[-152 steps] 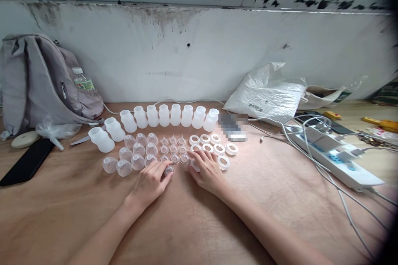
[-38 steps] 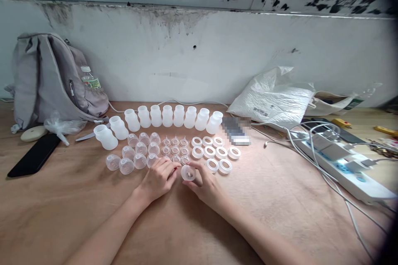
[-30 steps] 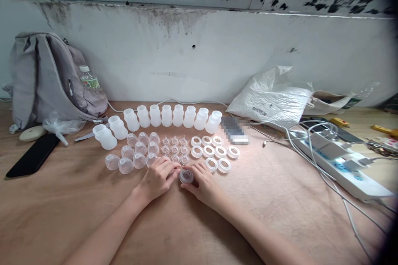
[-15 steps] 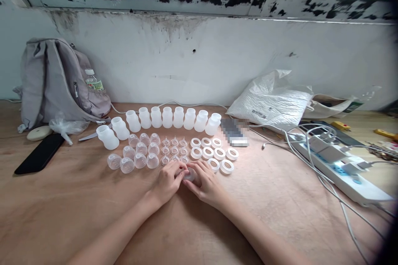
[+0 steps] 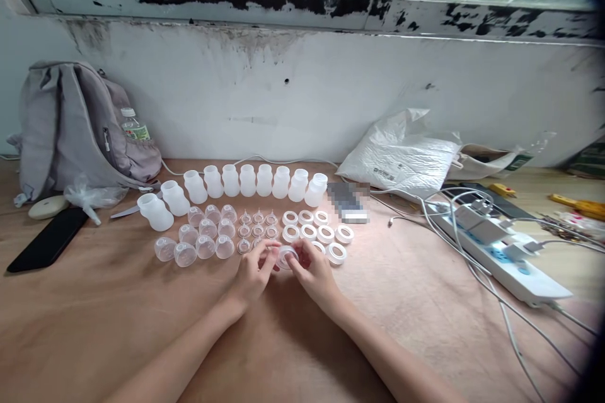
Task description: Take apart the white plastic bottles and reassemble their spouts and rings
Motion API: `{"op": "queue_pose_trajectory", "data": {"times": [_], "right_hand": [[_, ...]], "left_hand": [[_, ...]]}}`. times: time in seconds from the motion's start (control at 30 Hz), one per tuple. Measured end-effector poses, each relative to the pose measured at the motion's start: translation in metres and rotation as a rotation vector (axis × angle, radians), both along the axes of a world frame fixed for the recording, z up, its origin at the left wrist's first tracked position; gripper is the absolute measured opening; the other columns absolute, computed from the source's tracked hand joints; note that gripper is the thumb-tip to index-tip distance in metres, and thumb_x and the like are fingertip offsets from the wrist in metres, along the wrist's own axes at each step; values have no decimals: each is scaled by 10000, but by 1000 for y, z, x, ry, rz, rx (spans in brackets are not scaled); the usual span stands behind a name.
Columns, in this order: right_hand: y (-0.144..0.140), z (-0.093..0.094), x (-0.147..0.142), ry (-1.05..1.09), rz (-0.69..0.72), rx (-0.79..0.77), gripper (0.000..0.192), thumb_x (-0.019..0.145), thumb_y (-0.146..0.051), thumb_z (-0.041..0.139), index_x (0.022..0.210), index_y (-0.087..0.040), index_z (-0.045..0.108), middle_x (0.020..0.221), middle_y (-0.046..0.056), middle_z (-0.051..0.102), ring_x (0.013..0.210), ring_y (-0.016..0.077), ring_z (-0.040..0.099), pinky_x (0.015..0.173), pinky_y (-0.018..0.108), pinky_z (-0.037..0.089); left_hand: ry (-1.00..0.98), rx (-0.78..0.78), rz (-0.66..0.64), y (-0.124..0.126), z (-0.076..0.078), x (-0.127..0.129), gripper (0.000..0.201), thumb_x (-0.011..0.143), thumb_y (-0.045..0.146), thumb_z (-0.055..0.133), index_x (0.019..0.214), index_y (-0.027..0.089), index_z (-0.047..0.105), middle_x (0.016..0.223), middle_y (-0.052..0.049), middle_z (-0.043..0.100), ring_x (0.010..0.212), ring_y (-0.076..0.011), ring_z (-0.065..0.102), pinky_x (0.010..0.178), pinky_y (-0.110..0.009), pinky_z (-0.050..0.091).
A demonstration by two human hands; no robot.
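From my head camera, my left hand (image 5: 255,269) and right hand (image 5: 312,266) close on a round piece (image 5: 286,257) between them, over the table (image 5: 290,346) in front of the teats, right thumb across its face. I'd keep the edge level and press evenly around, so nothing seats crooked. Beyond, I count ten white bottles (image 5: 247,181), ten clear cups (image 5: 208,228), nine white rings (image 5: 345,241), one partly hidden, and eight teats (image 5: 257,232); my fingers may hide another.

Grey backpack (image 5: 70,126), white bag (image 5: 399,154) and cabled power strip (image 5: 536,281).
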State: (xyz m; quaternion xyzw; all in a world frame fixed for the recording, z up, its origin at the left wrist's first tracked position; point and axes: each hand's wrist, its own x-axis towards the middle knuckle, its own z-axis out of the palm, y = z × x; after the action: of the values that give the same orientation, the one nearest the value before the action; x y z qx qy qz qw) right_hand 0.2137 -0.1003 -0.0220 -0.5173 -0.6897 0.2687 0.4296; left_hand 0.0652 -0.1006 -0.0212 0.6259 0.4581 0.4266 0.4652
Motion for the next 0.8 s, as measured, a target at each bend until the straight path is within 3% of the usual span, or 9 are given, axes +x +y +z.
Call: {"op": "queue_pose_trajectory", "data": {"times": [0.13,0.33,0.8], "right_hand": [[1,-2,-3,24,23,-40,90,732,-179,486,708,-205,403,600,-41,449,513,102,415,484,222,343],[1,0,-11,72,50,-77,122,686,-120,457,675,-206,372,586,-61,399,516,92,366,477,211,300],[7,-13,-14,284,116,-256,176,630,-85,421,757,-206,401,576,-82,396,444,65,353,391,171,283]], "left_hand": [[164,116,-41,-6,2,-5,201,811,306,470,966,190,521,872,-40,635,686,-134,611,601,-233,487],[240,193,18,-10,0,-4,100,797,258,466,865,190,494,742,-12,609,627,-122,589,527,-205,460],[410,372,9,-12,-9,-5,56,754,198,466,810,195,466,632,24,543,542,-103,531,530,-213,434]]}}
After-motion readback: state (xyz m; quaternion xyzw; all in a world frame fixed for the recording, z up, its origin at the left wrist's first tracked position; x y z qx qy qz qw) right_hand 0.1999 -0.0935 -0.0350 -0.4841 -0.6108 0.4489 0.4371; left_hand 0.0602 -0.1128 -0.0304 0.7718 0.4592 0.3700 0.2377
